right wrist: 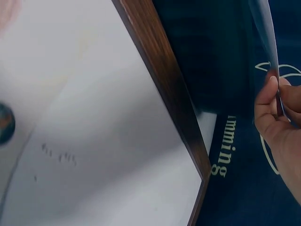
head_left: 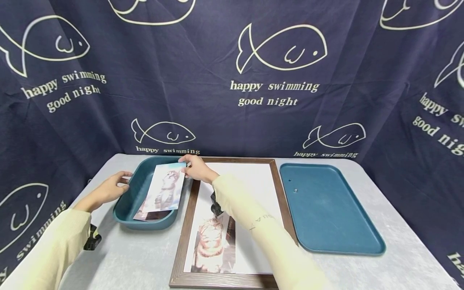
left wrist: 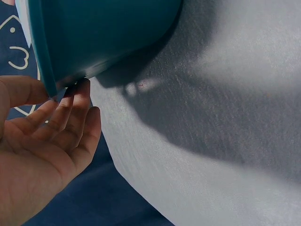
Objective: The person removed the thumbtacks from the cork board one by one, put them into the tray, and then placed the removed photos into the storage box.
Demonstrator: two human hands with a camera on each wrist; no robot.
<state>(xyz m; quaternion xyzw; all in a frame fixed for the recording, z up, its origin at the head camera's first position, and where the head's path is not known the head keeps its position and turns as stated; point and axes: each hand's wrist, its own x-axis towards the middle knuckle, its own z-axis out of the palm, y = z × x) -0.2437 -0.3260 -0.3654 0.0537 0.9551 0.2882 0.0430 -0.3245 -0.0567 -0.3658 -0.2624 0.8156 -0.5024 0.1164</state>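
My right hand (head_left: 197,167) pinches the top right corner of a cat photo print (head_left: 166,189), held tilted over a deep teal bin (head_left: 143,225). Seen edge-on in the right wrist view, the print (right wrist: 268,30) runs up from between the thumb and fingers of that hand (right wrist: 282,113). At least one more print (head_left: 143,215) lies in the bin, partly covered. My left hand (head_left: 110,187) holds the bin's left rim; in the left wrist view thumb and fingers (left wrist: 51,136) meet at the rim (left wrist: 42,56).
Right of the bin lies a brown wooden frame (head_left: 183,249) with a white backing (head_left: 253,253). Another cat print (head_left: 212,245) lies in its lower left corner, partly behind my right sleeve. A flat teal tray (head_left: 337,209) with small metal bits (head_left: 295,190) sits at the right.
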